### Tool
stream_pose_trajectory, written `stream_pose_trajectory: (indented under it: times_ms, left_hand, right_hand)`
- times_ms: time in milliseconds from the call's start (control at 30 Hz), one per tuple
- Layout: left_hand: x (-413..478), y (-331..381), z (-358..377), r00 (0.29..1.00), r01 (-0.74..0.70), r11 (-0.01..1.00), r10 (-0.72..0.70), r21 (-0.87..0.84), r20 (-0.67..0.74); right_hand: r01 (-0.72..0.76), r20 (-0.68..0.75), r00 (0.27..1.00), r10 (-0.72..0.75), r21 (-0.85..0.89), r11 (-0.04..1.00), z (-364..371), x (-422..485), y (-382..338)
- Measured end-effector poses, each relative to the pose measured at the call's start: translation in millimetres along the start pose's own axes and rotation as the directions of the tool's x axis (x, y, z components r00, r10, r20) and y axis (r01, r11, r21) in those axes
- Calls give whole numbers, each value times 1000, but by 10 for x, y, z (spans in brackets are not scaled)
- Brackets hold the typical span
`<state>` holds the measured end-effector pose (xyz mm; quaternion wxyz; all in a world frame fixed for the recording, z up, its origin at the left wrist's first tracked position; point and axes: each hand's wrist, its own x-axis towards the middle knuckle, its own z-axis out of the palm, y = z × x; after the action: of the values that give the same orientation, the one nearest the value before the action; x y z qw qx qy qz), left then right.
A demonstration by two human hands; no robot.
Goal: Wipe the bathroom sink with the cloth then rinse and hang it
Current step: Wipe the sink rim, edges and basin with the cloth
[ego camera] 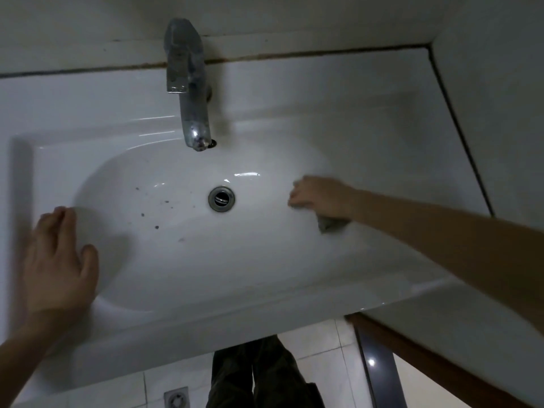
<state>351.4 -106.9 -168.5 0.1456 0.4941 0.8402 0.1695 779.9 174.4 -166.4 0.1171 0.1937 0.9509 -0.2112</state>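
**Cloth pressed to the right side of the basin**

The cloth (pixel 331 223) was a small grey-green wad lying against the right inner slope of the sink (pixel 176 275), well to the right of the drain (pixel 221 198). Only a corner of it showed, poking out below the heel of the right hand (pixel 321 197). That hand covered the rest, its fingers (pixel 297 198) bent down over the cloth and holding it to the white surface. The hand was blurred, so the exact grip could not be made out. The forearm reached in from the lower right, across the sink's front corner.

The left hand (pixel 57 260) rested on the sink's left rim. It held nothing, its fingers lay nearly straight and close together, pointing away from the person, and the thumb was spread out over the basin's edge.

Several dark specks (pixel 156 227) dotted the basin floor to the left of the round metal drain. A chrome tap (pixel 188 83) stood at the back rim, its spout reaching over the basin. A dark, stained seam ran where the sink met the pale wall (pixel 294 13) behind it and at the right.

Below the front edge were a light tiled floor (pixel 309 343), a square floor drain (pixel 176 397), dark trouser legs (pixel 250 378), and a brown wooden rail (pixel 412 348) under the sink's right side.
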Motion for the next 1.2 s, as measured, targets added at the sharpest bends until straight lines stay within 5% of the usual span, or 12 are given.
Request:
stream_pose_trajectory:
  times_ms: [100,200,400,500,633,767,833,900,967,1067,1133,1200]
  left_hand:
    - [20,-48,33,1000,-9,1000,8,-30,-17]
    - [18,-189,143,999,3,999,-6,-52,-50]
    - [54,-238,179,998,21,997,-25,-70,-57]
    - [26,-139,135,998,-19,999,16,-50,-55]
    - [18,6,57,994,-39,998,45,52,-100]
    - [-33,235,-98,991,-83,985,97,148,-89]
    - [-60,331,-177,994,-68,982,82,178,-73]
    - [-94,384,-200,994,-64,980,79,188,-76]
    - [-96,398,-213,994,-65,978,81,196,-72]
    - [-103,404,-222,995,-58,977,74,205,-71]
    - [-97,397,-218,996,-47,978,62,203,-70]
    - [-89,374,-209,997,-32,977,46,209,-64]
  right_hand:
    - [176,-137,957,-255,-425,888,-89,505,184]
    - [123,-247,937,-249,-433,893,79,694,129]
    - [-17,-252,965,70,208,978,728,420,-808]
    - [-30,-82,993,85,526,850,769,775,-1640]
    - [-85,3,993,114,684,724,652,1356,-2548]
    - [-135,98,990,102,867,481,578,1105,-2375]
    - [-193,118,981,157,730,656,526,690,-1917]
    - [-32,-91,993,77,419,907,452,294,-1185]
    - [113,-159,983,-95,107,988,305,145,-511]
    - [84,-159,980,-119,-214,973,116,304,-30]
    - [-79,-258,965,41,-138,987,258,432,-202]
    - [-167,-242,947,212,193,967,561,453,-648]
